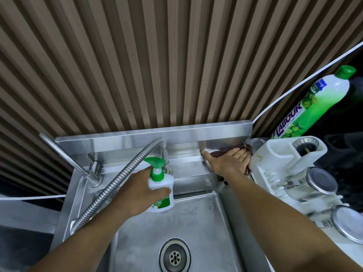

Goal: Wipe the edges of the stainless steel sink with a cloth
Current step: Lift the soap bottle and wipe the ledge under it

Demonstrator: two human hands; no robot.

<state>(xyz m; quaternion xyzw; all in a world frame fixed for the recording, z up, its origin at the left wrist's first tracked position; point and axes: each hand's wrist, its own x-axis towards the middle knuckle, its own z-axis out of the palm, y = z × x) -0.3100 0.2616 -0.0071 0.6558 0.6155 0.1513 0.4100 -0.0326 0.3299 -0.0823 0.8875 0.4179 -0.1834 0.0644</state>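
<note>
The stainless steel sink (pixel 188 134) fills the lower middle of the view, with a raised back ledge and a round drain (pixel 174 257) in the basin. My right hand (pixel 228 160) lies flat with fingers straight on a dark brown cloth (pixel 224 152), pressing it onto the back right corner of the ledge. Most of the cloth is hidden under the palm. My left hand (pixel 140 193) grips a white pump bottle (pixel 161 191) with a green top, held above the basin's back edge.
A flexible metal hose (pixel 117 179) arcs from the faucet base across the left rim, beside a straight tap (pixel 64 156). Right of the sink stand a white rack (pixel 279 160) with upturned steel cups (pixel 318 182) and a green dish-soap bottle (pixel 314 103). A ribbed wall rises behind.
</note>
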